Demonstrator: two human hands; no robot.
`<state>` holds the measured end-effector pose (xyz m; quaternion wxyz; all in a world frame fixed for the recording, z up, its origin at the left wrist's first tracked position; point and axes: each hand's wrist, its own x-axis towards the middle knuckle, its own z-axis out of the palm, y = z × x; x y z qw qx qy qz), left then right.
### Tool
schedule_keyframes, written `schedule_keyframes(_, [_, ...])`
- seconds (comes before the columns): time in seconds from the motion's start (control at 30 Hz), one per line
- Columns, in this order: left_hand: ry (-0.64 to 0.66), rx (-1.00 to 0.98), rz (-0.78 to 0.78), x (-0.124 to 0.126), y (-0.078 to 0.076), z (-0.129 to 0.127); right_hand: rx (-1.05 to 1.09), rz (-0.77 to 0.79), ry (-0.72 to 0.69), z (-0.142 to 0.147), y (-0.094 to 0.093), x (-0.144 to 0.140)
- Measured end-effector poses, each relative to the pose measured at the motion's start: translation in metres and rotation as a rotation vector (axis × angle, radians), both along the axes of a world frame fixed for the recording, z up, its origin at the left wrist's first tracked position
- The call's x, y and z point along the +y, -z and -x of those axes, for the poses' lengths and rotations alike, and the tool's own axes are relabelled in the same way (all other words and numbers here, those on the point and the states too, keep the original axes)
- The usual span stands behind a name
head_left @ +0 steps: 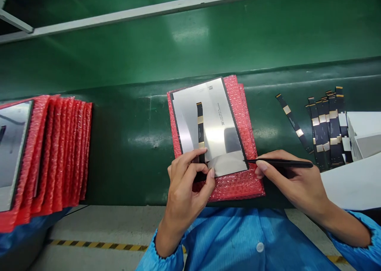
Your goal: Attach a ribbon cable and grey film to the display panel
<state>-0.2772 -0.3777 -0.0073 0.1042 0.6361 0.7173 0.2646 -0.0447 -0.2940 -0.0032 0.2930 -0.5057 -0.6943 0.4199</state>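
Note:
A grey display panel (214,120) lies face down on a red bubble-wrap pad (241,104) on the green table. A black flex cable (199,122) with gold pads runs down its middle. My left hand (186,183) pinches the near end of that cable at the panel's lower edge. My right hand (290,181) holds black tweezers (279,163) whose tip touches the panel's lower right corner.
Several loose flex cables (323,128) lie fanned at the right, beside white trays (364,134). At the left is a stack of red bubble-wrap pads (59,151) with another panel (12,144). A green conveyor belt (190,36) runs behind. The floor below has a yellow-black stripe (95,245).

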Motion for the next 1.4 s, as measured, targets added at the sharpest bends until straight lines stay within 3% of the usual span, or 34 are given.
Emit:
schedule_keyframes(0.43, [-0.001, 0.130, 0.038, 0.000, 0.003, -0.001, -0.009, -0.066, -0.046, -0.002, 0.005, -0.001])
schedule_keyframes(0.57, [-0.003, 0.077, -0.007, 0.000, 0.004, -0.001, 0.038, -0.036, -0.039, -0.003, 0.004, -0.002])
schedule_keyframes(0.8, [0.017, 0.223, 0.014, -0.001, 0.006, -0.001, 0.054, -0.055, -0.266, -0.007, 0.001, -0.003])
schedule_keyframes(1.0, [0.005, 0.047, -0.049, 0.000, 0.004, -0.002, 0.019, -0.029, -0.266, 0.000, 0.001, 0.002])
schedule_keyframes(1.27, [0.004, 0.019, -0.054, -0.001, 0.004, -0.004, -0.091, -0.128, -0.209, 0.004, 0.001, 0.001])
schedule_keyframes(1.4, [-0.015, 0.039, -0.064, 0.000, 0.006, -0.006, -0.101, -0.272, -0.318, 0.006, 0.004, 0.000])
